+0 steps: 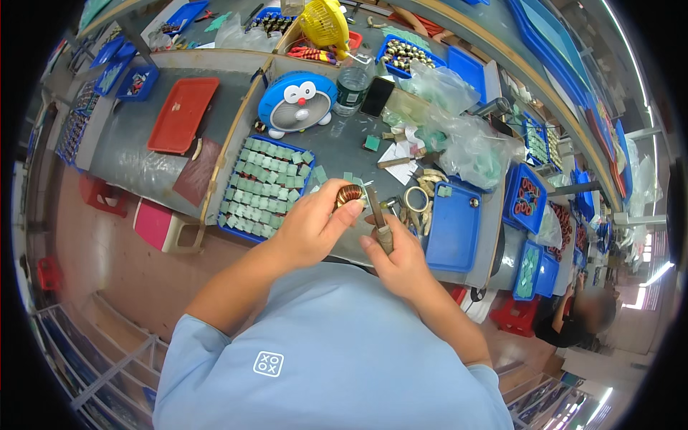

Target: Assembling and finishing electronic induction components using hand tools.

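My left hand (309, 222) pinches a small copper-wound ring coil (349, 194) between thumb and fingers, just above the front of the bench. In my right hand (403, 264) is a knife-like tool with a wrapped handle (385, 238). Its flat blade (373, 203) points away from me, close beside the coil; I cannot tell if they touch. Left of my hands lies a blue tray (309, 159) filled with rows of pale green square pieces (261, 188). A few loose green squares (348, 176) lie just beyond the coil.
To the right are a blue tray (453, 233), a cream ring (416, 199) and crumpled plastic bags (476, 150). Farther back stand a blue cartoon-faced fan (298, 104), a clear bottle (352, 87), a phone (378, 96) and a yellow fan (322, 25). A co-worker (566, 319) sits at far right.
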Demonstrator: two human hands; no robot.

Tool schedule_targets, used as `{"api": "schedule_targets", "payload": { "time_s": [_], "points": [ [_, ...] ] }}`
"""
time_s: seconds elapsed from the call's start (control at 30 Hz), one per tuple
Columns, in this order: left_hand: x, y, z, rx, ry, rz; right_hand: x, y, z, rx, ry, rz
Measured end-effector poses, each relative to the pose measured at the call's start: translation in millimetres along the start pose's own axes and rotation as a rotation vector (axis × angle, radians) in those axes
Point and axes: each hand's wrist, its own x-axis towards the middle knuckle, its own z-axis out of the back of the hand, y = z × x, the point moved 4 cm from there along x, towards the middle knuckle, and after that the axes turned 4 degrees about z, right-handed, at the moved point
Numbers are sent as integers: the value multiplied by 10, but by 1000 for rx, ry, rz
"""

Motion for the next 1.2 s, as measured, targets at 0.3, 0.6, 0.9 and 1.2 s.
{"api": "schedule_targets", "payload": {
  "time_s": [0.3, 0.6, 0.9, 1.2],
  "points": [
    [-69, -147, -119, -24, -18, 38, -124, -32, 57, -32, 12, -24],
    [10, -235, -258, -239, 61, 97, -298, -89, 274, 559, 268, -213],
    [114, -356, -407, -91, -48, 1, -127, -167, 422, -10, -183, 133],
    [203, -426, -625, -20, -192, -12, -126, -182, 569, 85, 16, 132]
  ]
}}
